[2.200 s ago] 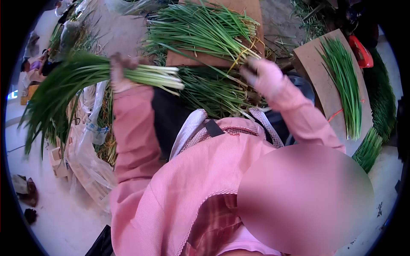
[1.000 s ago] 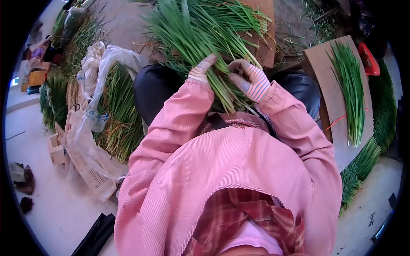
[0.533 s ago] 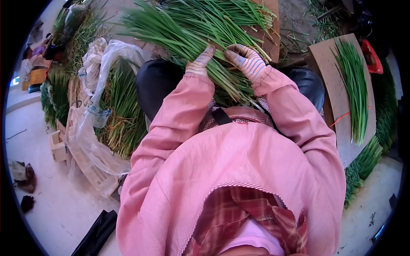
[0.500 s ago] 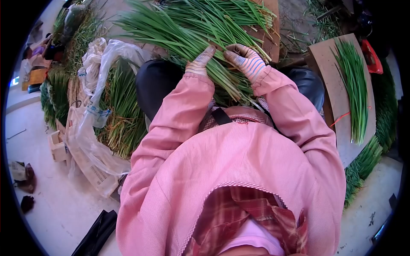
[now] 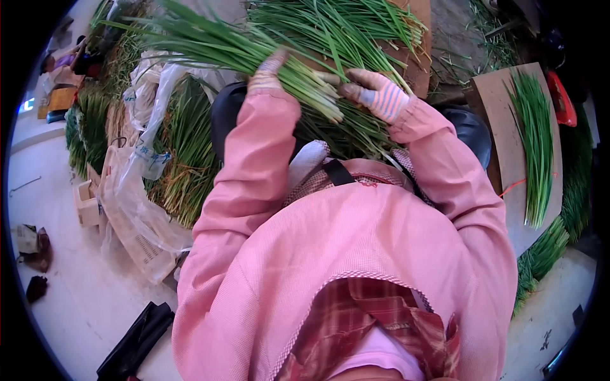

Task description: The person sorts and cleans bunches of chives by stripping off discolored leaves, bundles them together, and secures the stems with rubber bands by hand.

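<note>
A bunch of long green stalks (image 5: 222, 46) is gripped in my gloved left hand (image 5: 270, 71), its pale ends pointing down and to the right. My right hand (image 5: 376, 94), in a striped glove, is closed at the right of those pale ends, its fingers pinched near a few stalk tips; what it holds is too small to make out. Beyond both hands a loose pile of green stalks (image 5: 330, 32) lies on a brown board (image 5: 420, 66). More stalks (image 5: 356, 130) lie below my hands, close to my lap.
On the right, a tied green bunch (image 5: 532, 146) rests on a slanted board (image 5: 502, 127), beside a red object (image 5: 562, 98). At the left are clear plastic (image 5: 136, 213), a pale crate (image 5: 149, 254) and upright stalks (image 5: 184, 152). Part of a person (image 5: 63, 66) shows at the far left.
My left hand has moved left and up with the bunch, away from my right hand. The two hands were close together around the stalks; now the bunch's pale ends show between them.
</note>
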A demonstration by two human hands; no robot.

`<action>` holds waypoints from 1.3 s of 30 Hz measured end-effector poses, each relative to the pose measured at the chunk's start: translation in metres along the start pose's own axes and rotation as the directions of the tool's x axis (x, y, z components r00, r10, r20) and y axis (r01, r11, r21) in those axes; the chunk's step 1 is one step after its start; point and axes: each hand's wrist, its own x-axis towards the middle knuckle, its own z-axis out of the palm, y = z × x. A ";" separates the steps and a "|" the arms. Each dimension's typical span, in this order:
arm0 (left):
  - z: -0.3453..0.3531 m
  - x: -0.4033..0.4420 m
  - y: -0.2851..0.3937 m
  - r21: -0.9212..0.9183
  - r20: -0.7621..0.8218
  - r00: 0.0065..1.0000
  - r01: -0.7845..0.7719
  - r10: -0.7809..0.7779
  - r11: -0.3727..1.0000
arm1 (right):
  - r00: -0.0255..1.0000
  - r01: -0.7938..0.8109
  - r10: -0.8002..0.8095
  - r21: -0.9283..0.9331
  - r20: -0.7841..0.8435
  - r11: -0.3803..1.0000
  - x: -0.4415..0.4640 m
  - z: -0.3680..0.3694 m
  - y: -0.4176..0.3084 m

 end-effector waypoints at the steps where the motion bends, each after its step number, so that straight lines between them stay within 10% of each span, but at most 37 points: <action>1: 0.004 0.000 0.011 0.013 0.057 0.998 0.037 -0.038 0.999 | 0.998 0.031 -0.024 -0.115 0.060 0.993 -0.005 -0.006 0.002; 6: 0.029 -0.002 0.035 0.195 0.238 0.968 0.027 -0.074 0.980 | 0.858 -0.121 0.462 -0.786 0.224 0.607 -0.035 -0.033 0.022; 8: 0.032 -0.002 0.031 0.241 0.250 0.967 -0.021 -0.041 0.970 | 0.910 -0.146 0.407 -0.862 0.075 0.485 -0.043 -0.019 -0.019; 12: 0.028 -0.003 0.009 0.279 0.203 0.974 -0.155 0.100 0.948 | 0.933 0.267 -0.360 -0.663 -0.005 0.699 -0.017 0.007 -0.042; 21: 0.008 -0.032 0.026 0.189 0.018 0.907 -0.417 0.421 0.889 | 0.932 0.236 -0.358 -0.648 -0.060 0.724 -0.025 -0.003 0.017; 22: 0.007 -0.036 0.039 0.128 0.029 0.895 -0.446 0.446 0.886 | 0.952 0.235 -0.299 -0.773 0.062 0.590 -0.033 -0.009 0.033; 24: 0.011 -0.056 0.062 0.151 0.057 0.842 -0.538 0.536 0.829 | 0.864 0.113 0.453 -0.961 0.221 0.253 -0.038 -0.021 0.065; 26: 0.017 -0.062 0.084 0.299 -0.018 0.841 -0.512 0.541 0.805 | 0.768 0.040 0.624 -0.984 0.142 0.175 -0.050 -0.023 0.068; 32: 0.041 -0.026 0.040 0.442 0.562 0.721 -0.676 0.406 0.589 | 0.994 0.063 0.030 -0.759 0.108 0.648 -0.072 -0.039 -0.064; 34: 0.068 -0.017 0.001 0.508 0.725 0.599 -0.798 0.339 0.323 | 0.998 0.057 -0.056 -0.366 0.012 0.929 -0.081 -0.055 -0.092; 36: 0.110 -0.031 -0.047 0.584 0.763 0.626 -0.775 0.165 0.239 | 0.975 0.127 -0.169 -0.266 -0.142 0.956 -0.090 -0.086 -0.102; 38: 0.158 -0.046 -0.102 0.481 0.869 0.462 -0.873 0.177 -0.084 | 0.817 0.348 -0.543 -0.585 -0.194 0.733 -0.093 -0.110 -0.123; 39: 0.169 -0.037 -0.127 0.378 0.918 0.392 -0.908 0.054 0.180 | 0.767 0.519 -0.606 -0.353 -0.210 0.779 -0.123 -0.113 -0.140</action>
